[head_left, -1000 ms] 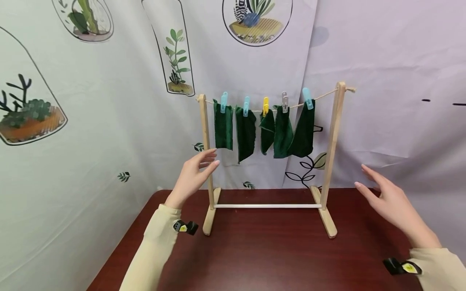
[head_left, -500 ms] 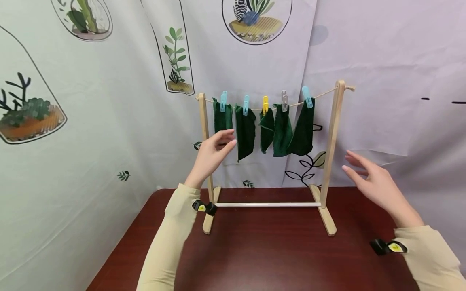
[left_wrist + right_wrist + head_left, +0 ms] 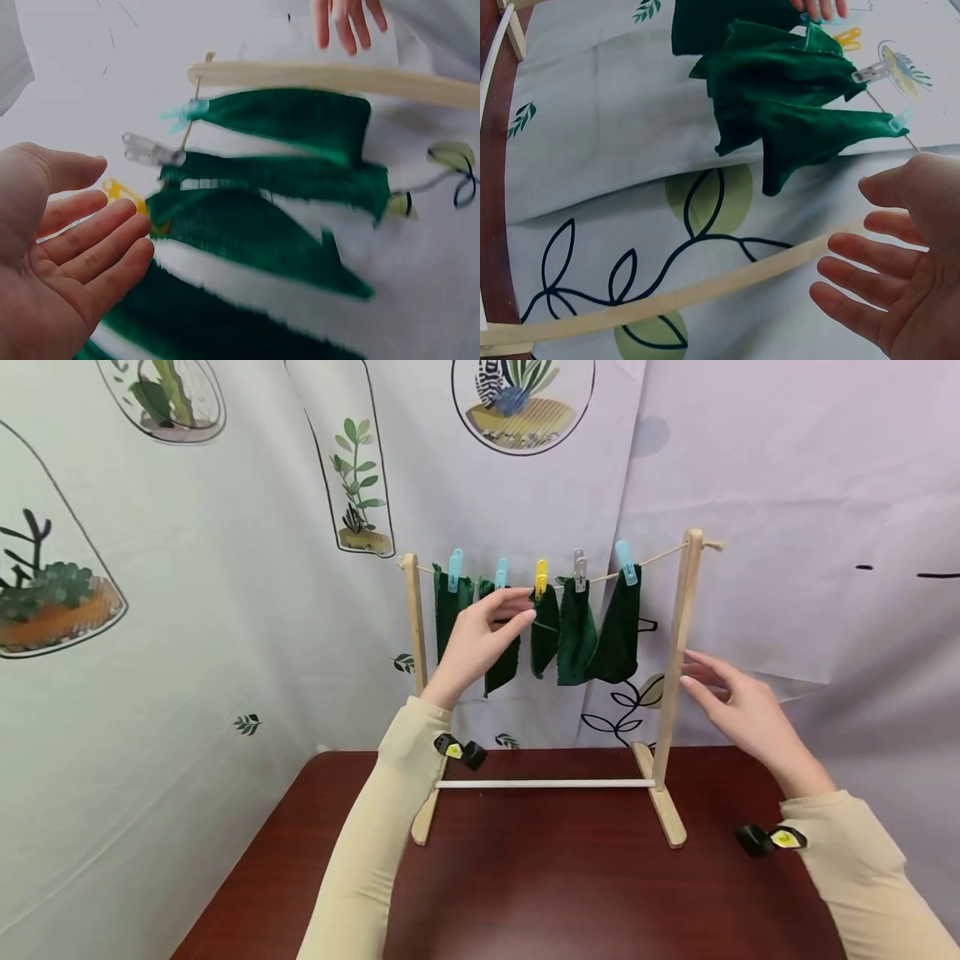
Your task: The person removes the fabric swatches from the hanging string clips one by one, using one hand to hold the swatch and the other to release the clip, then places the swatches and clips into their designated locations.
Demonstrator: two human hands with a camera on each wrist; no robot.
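Note:
Several dark green cloths hang from a thin rope (image 3: 663, 558) between two wooden posts, each pinned by a clothespin. My left hand (image 3: 483, 637) reaches in front of the second cloth, fingertips close to the yellow clothespin (image 3: 541, 578) and the small folded cloth (image 3: 545, 639) under it. In the left wrist view its fingers are relaxed and hold nothing, right beside the yellow clothespin (image 3: 124, 195). My right hand (image 3: 738, 710) is held just outside the right wooden post (image 3: 674, 668), fingers loosely extended. A grey clothespin (image 3: 580, 571) and a blue clothespin (image 3: 626, 563) are farther right.
The rack's feet, such as the right foot (image 3: 666, 806), stand on a dark red table (image 3: 570, 877), joined by a white rod (image 3: 540, 784). Behind hangs a pale curtain (image 3: 247, 568) printed with plants in jars. Two more blue clothespins (image 3: 455, 571) are on the left.
My left hand has moved up and right, from beside the left post to near the yellow clothespin. My right hand has moved left and up toward the right post.

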